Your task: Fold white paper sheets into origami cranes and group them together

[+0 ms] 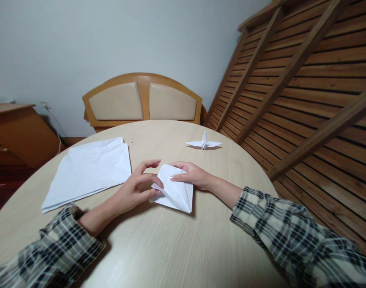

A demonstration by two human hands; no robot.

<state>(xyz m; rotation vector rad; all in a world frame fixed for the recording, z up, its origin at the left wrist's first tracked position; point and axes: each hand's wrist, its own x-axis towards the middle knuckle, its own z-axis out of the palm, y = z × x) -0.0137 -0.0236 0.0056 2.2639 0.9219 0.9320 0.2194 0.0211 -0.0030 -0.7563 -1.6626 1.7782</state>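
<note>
A partly folded white paper (174, 192) lies on the round wooden table (159, 248) in front of me. My left hand (135, 190) pinches a raised flap at the paper's left edge between thumb and fingers, with the index finger lifted above it. My right hand (190, 174) rests on the paper's upper right part, fingers pressed flat on it. Both arms wear plaid sleeves.
A stack of white paper sheets (88, 170) lies to the left. A finished white paper crane (204, 142) stands at the far side of the table. A wooden chair (142, 102) is behind the table, a slatted wooden frame (306, 80) leans at the right.
</note>
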